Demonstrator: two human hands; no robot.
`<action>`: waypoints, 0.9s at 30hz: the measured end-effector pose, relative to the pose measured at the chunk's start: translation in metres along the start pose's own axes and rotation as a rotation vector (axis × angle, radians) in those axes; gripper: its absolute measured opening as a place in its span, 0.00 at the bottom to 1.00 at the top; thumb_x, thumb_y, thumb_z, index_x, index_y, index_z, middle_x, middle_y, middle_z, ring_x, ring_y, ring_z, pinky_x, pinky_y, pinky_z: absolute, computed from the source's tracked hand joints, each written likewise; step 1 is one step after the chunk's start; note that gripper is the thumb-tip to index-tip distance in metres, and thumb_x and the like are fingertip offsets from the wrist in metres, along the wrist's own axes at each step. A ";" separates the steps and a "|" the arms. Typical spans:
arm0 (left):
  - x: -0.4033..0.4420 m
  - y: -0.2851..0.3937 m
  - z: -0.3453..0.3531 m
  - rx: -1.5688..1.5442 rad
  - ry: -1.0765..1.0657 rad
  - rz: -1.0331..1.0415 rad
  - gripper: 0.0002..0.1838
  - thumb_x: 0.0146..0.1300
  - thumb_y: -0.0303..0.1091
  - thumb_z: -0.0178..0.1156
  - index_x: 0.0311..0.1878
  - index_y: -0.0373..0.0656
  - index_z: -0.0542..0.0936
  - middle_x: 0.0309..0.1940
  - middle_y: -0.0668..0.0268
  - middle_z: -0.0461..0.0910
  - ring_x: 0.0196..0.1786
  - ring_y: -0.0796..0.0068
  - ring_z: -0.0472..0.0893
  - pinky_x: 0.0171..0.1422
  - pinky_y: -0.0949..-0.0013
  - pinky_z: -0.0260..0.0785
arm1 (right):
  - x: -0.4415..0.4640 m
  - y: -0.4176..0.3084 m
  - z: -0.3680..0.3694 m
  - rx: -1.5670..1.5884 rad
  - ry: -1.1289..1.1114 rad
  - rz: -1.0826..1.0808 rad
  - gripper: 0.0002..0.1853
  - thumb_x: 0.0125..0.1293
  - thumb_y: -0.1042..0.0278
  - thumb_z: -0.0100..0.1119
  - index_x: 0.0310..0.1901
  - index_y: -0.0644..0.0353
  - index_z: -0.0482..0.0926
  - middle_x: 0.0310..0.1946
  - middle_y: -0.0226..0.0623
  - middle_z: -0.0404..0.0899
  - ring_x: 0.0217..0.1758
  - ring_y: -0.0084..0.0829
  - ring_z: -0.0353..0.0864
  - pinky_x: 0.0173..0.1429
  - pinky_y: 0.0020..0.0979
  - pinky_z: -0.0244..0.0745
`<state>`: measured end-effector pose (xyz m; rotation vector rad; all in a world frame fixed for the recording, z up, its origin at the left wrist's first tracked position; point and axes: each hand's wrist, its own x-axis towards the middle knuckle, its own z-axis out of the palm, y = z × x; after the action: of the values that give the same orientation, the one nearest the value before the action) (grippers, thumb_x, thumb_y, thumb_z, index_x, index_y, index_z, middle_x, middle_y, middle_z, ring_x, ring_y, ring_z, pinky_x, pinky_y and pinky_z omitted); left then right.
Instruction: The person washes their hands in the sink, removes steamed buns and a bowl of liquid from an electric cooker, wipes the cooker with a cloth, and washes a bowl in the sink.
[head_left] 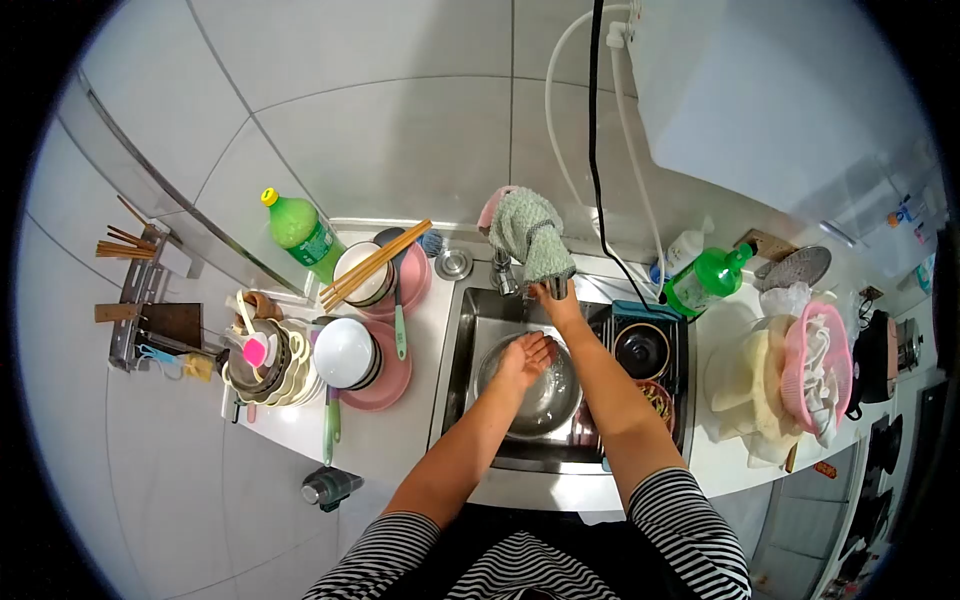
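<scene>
My left hand [528,358] is held palm up with its fingers stretched out, above a metal bowl [549,407] in the steel sink [462,365]. Nothing lies in that palm. Further back, my right hand [556,304] has its fingers around the dark end of the faucet spout [559,286], just below a grey-green cloth [530,228] draped over the faucet. The cloth hides part of the spout, and some of those fingers are hard to see.
Left of the sink stand stacked bowls [345,352], pink plates [392,385], chopsticks [376,265] and a green bottle [303,236]. A dark rack with a black bowl [642,351] sits at the sink's right. Beyond are another green bottle [706,280] and a pink basket [797,383].
</scene>
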<state>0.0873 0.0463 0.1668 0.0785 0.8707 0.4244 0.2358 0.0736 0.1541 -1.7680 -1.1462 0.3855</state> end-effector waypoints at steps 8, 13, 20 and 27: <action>0.058 -0.006 -0.011 -0.077 -0.094 0.008 0.14 0.71 0.36 0.41 0.39 0.38 0.73 0.36 0.59 0.80 0.42 0.60 0.80 0.51 0.56 0.74 | -0.015 -0.019 0.002 -0.125 0.110 0.021 0.09 0.61 0.67 0.59 0.31 0.65 0.82 0.26 0.47 0.82 0.30 0.44 0.82 0.35 0.38 0.74; 0.058 -0.011 0.010 -0.100 -0.063 0.088 0.14 0.72 0.38 0.41 0.37 0.43 0.74 0.35 0.66 0.80 0.37 0.70 0.81 0.45 0.68 0.76 | -0.013 -0.024 -0.008 -0.119 -0.036 0.076 0.09 0.60 0.67 0.60 0.30 0.65 0.81 0.25 0.48 0.81 0.29 0.46 0.81 0.34 0.39 0.74; 0.013 -0.006 0.029 -0.298 -0.435 -0.095 0.24 0.69 0.53 0.37 0.52 0.44 0.73 0.42 0.55 0.78 0.45 0.55 0.79 0.55 0.47 0.71 | -0.046 -0.055 -0.007 1.391 0.257 0.943 0.15 0.67 0.54 0.55 0.42 0.58 0.77 0.27 0.31 0.77 0.32 0.37 0.79 0.35 0.34 0.73; 0.031 -0.022 0.001 -0.239 -0.426 0.069 0.37 0.61 0.69 0.41 0.55 0.42 0.71 0.40 0.53 0.77 0.41 0.50 0.77 0.51 0.41 0.70 | -0.053 -0.024 0.022 0.658 -0.152 0.562 0.16 0.63 0.55 0.54 0.31 0.62 0.79 0.24 0.40 0.80 0.28 0.41 0.80 0.35 0.38 0.75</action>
<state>0.1126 0.0382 0.1396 -0.0220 0.3954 0.5493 0.1806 0.0438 0.1517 -1.4429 -0.4960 1.1105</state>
